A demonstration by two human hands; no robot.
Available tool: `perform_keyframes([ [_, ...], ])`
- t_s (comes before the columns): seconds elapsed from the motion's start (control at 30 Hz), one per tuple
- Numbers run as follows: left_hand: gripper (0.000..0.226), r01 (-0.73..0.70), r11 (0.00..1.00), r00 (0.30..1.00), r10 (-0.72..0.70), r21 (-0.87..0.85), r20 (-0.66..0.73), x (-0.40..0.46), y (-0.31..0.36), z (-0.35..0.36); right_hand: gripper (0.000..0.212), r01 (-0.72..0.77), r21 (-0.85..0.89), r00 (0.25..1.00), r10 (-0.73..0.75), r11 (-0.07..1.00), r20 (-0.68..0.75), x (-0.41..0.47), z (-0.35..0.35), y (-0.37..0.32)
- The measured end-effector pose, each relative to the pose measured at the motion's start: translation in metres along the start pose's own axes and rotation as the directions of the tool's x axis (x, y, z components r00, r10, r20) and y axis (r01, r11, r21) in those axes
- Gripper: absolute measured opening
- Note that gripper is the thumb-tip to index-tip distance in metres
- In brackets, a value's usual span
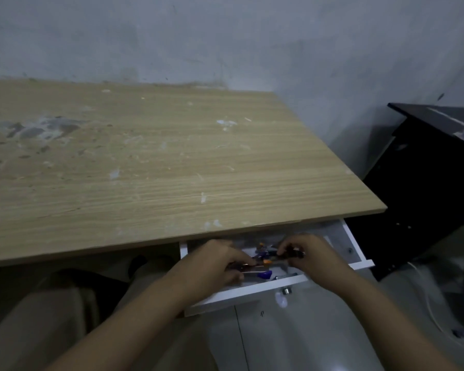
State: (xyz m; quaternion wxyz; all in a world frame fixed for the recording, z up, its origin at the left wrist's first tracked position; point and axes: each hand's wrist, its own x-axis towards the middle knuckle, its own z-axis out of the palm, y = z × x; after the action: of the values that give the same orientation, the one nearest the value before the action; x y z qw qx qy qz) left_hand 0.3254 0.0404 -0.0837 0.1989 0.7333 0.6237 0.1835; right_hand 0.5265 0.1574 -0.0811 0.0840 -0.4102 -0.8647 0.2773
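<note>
Tools (pixel 263 253) lie jumbled in the open white drawer (pixel 252 289) under the near right edge of the wooden desk (pixel 145 170). The left hand (pixel 220 263) curls its fingers round a thin orange-tipped tool (pixel 265 262); the right hand (pixel 310 253) pinches a dark tool (pixel 295 254) just right of it. A black cabinet (pixel 426 196) stands far right.

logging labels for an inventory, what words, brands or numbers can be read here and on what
No text is readable in this view.
The small orange, blue and dark tools in the white open drawer, some gripped by the left hand and right hand: too blurred to show print.
The small dark mark on the grey surface below the drawer: illegible.
The pale wood-grain desk top and black cabinet: no lettering seen.
</note>
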Motion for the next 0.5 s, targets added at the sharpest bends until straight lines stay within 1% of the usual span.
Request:
perform_keyframes([
  [0.13,0.041,0.048,0.998,0.999,-0.047,0.048,-0.023,0.007,-0.008,0.005,0.034,-0.034,-0.008,0.999,0.035,0.999,0.005,0.011,0.003,0.001],
  [0.2,0.041,0.073,0.996,0.996,-0.071,0.052,-0.047,0.007,-0.01,0.009,0.026,-0.043,0.016,0.999,0.043,0.999,-0.021,0.011,0.005,0.003],
  [0.3,0.038,0.069,0.997,0.992,-0.064,0.042,-0.109,0.005,-0.008,0.01,0.023,-0.053,0.025,0.996,0.054,0.998,-0.075,0.008,0.007,0.005],
  [0.4,0.037,-0.025,0.997,0.994,0.033,0.079,-0.107,-0.005,0.0,0.006,0.021,-0.004,0.038,0.994,0.008,0.999,-0.111,0.0,0.006,-0.001],
  [0.47,0.034,-0.119,0.986,0.984,0.133,0.118,-0.122,-0.015,0.009,0.002,0.019,0.03,0.039,0.991,-0.025,0.999,-0.131,-0.008,0.007,-0.006],
  [0.5,0.032,-0.167,0.972,0.971,0.191,0.167,-0.141,-0.02,0.013,0.0,0.018,0.043,0.041,0.989,-0.036,0.998,-0.143,-0.013,0.008,-0.009],
])
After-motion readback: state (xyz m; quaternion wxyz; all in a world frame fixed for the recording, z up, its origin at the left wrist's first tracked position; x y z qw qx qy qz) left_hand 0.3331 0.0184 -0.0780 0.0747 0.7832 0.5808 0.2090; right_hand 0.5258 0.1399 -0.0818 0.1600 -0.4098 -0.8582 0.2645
